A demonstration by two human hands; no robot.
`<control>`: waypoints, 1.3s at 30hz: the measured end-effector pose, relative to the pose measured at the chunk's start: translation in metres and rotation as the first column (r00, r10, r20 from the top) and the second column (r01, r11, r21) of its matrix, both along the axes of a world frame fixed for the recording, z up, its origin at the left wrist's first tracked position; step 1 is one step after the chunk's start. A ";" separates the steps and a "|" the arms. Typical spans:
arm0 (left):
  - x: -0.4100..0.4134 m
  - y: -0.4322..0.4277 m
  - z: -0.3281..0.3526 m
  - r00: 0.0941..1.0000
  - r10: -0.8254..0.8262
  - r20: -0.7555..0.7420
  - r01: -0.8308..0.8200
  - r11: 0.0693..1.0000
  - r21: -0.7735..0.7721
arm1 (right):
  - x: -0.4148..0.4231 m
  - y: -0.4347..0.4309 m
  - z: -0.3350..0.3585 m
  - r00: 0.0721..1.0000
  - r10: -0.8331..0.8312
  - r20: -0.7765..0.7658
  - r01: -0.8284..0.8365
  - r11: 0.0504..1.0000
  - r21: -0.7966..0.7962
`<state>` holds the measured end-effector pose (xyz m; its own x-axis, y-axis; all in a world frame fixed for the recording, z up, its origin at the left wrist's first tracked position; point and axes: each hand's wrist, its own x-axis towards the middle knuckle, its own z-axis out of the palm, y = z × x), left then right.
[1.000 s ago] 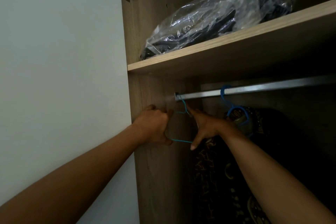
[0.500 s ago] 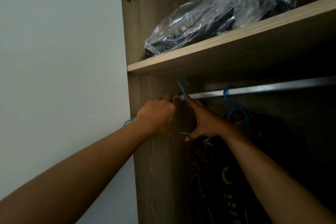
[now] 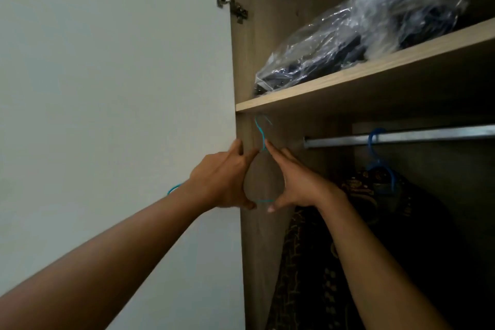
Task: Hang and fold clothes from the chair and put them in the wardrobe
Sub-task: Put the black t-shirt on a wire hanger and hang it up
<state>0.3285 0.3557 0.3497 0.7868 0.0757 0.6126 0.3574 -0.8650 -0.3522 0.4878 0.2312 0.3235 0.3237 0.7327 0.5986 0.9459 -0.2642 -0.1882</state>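
Observation:
Both my hands hold a thin blue wire hanger [image 3: 260, 130] in front of the wardrobe's left wall, left of the metal rail [image 3: 401, 136]. My left hand [image 3: 222, 182] grips its left side, with one wire end showing past my wrist. My right hand [image 3: 297, 182] pinches its neck and bottom wire. The hook points up, just under the shelf [image 3: 348, 80], off the rail. A dark patterned garment [image 3: 356, 211] hangs from a thicker blue hanger [image 3: 377, 158] on the rail.
A clear plastic bag [image 3: 361, 29] of dark items lies on the shelf. The open white wardrobe door [image 3: 115, 88] fills the left, with a hinge [image 3: 231, 5] near its top. The wardrobe interior at right is dark.
Both hands lifted the wire hanger off the rail's left end and drew it left and up. The view shifted, so the rail now sits further right.

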 end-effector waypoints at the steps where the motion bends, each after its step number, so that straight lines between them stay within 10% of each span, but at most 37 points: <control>1: -0.014 -0.001 -0.001 0.999 0.037 0.005 -0.037 0.999 0.002 | -0.013 0.003 0.000 1.000 0.018 0.006 -0.018 1.000 -0.005; 20: -0.295 -0.027 -0.093 0.867 0.497 0.013 -0.472 0.831 -0.295 | -0.259 0.051 -0.070 0.870 0.368 0.329 -0.343 0.930 -0.134; 39: -0.699 -0.021 -0.131 0.550 0.833 0.049 -0.796 0.541 -0.272 | -0.643 0.145 -0.102 0.579 0.738 0.346 -0.729 0.659 -0.186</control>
<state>-0.3706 0.3344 0.2185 0.2178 0.7649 0.6063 0.9740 -0.2095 -0.0856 -0.1548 0.3766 0.2218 -0.5656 0.6350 0.5262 0.8089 0.5515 0.2038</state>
